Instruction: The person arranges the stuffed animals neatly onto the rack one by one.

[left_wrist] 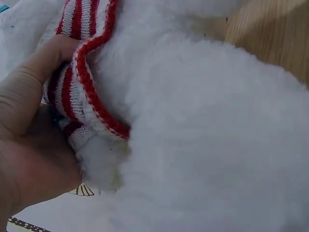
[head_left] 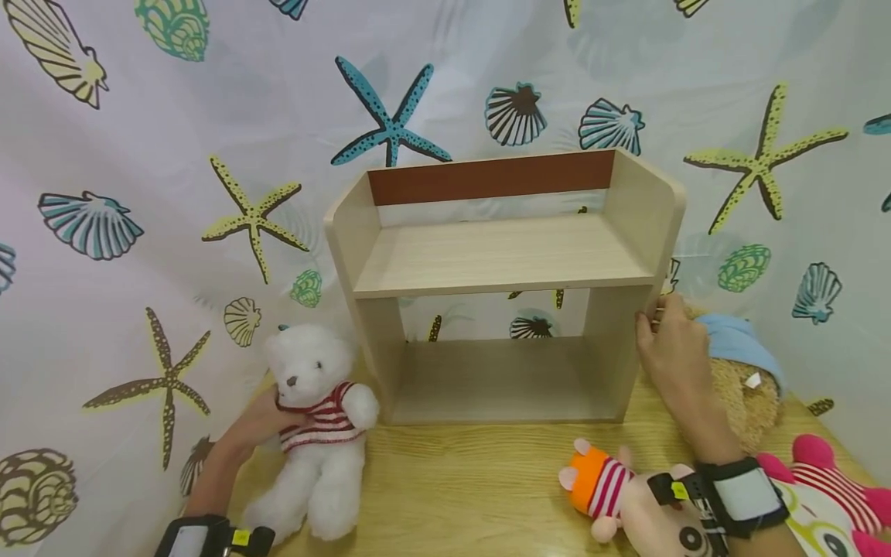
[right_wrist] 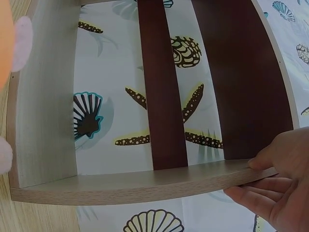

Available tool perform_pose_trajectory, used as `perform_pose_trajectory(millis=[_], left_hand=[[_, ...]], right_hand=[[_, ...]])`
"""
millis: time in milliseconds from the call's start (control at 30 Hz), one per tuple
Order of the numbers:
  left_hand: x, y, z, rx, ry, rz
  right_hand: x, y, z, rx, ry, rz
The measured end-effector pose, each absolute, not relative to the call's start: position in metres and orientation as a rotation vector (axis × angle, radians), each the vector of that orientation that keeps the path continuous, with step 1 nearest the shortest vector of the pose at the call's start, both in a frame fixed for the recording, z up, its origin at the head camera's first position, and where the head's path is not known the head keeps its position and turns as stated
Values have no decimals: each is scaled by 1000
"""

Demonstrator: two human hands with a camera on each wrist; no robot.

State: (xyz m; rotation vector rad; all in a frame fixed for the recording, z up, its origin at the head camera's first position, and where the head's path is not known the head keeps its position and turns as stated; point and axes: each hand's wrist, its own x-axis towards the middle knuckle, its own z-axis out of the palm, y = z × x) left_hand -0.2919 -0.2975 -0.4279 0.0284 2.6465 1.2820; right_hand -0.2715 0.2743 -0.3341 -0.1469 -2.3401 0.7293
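Observation:
My left hand (head_left: 261,420) grips a white teddy bear (head_left: 327,480) round its side, by the red-and-white striped sweater (head_left: 327,418). In the left wrist view the thumb lies over the knit and the bear's fur fills most of the picture. The bear is upright at the left of a small pale wooden shelf (head_left: 501,247). With thumb and fingers on either side of the edge, my right hand (head_left: 675,352) pinches the shelf's right side panel (right_wrist: 145,186). The shelf has two levels and a brown back strip (head_left: 494,176).
Right of the shelf a brown plush toy (head_left: 741,394) wears a blue hat (head_left: 738,340). In front lie a plush with an orange hat (head_left: 588,476) and a pink plush (head_left: 828,480), both partly behind my right forearm. A cloth (head_left: 445,93) printed with shells and starfish hangs behind.

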Motion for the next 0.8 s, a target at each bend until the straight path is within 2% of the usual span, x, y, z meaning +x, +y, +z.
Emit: perform_pose_trajectory(millis=[167, 533, 800], left_hand=[[-280, -292, -414, 17, 2707, 1323], [-261, -261, -381, 305, 2844, 1501], [-254, -232, -371, 434, 2952, 1558]], right_hand=[[-273, 271, -334, -147, -2335, 725], [-273, 272, -335, -154, -2339, 733], [-274, 270, -335, -158, -2328, 730]])
